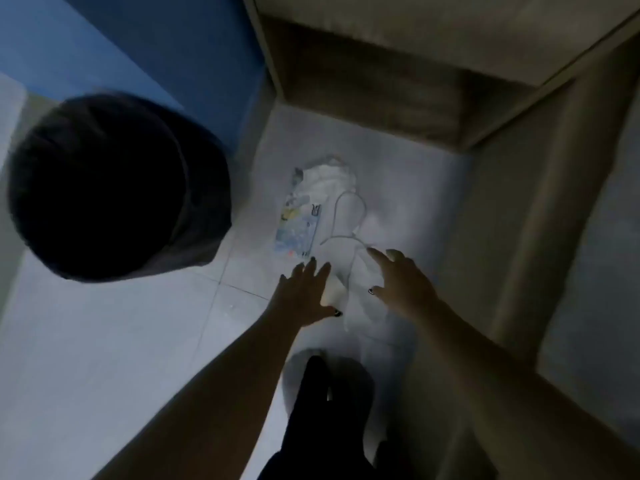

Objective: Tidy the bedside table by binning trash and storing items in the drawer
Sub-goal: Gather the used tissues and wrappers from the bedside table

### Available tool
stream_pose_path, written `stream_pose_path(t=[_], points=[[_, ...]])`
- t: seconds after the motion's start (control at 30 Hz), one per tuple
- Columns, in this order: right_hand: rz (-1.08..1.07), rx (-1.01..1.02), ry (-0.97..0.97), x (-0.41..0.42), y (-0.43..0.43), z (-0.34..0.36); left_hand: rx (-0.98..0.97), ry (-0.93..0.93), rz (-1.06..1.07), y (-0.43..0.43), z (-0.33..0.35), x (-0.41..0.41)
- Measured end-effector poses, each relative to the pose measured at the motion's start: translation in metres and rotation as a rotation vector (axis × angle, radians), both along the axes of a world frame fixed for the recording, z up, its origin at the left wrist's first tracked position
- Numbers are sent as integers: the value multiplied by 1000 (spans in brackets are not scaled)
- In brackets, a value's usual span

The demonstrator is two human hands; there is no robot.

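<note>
Frame is blurry and dim; I log what I can make out. My view looks straight down at a pale tiled floor. The left hand is stretched down with straight, spread fingers, grip released, holding nothing. A small pale object shows just beside its thumb; I cannot tell what it is or whether the hand touches it. The right hand is also grip released, fingers spread and pointing down-forward, nothing in it. Its fingertips are near the lower end of a thin white cable that lies in a loop on the floor; contact unclear.

The trash is on the floor between the hands and the furniture. A colourful flat packet lies just left of the cable. A crumpled white tissue lies at the packet's far end, touching or overlapping it.

A round black bin stands on the floor to the left, apart from the trash. A wooden cabinet fills the top and right. A blue wall is at top left. Dark-clothed legs show at the bottom between the forearms.
</note>
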State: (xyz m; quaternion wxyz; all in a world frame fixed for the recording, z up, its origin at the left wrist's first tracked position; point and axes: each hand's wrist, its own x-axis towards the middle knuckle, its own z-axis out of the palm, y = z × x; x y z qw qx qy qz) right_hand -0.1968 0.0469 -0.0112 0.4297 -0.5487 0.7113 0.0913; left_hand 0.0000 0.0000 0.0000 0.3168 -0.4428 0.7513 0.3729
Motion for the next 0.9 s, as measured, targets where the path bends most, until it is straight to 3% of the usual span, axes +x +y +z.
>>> stream_pose_path(t=[0.23,0.53,0.73,0.9], points=[[79,-42,37,20,24,-96,-94,-15,-43,34,-94,-3],[79,-194,107,30,40,-139,-147,31,5,47,-134,6],[5,-136,102,17,30,-66,-126,-25,-23,34,-64,25],[-4,-75,195,-7,-3,83,-159,36,6,0,83,14]])
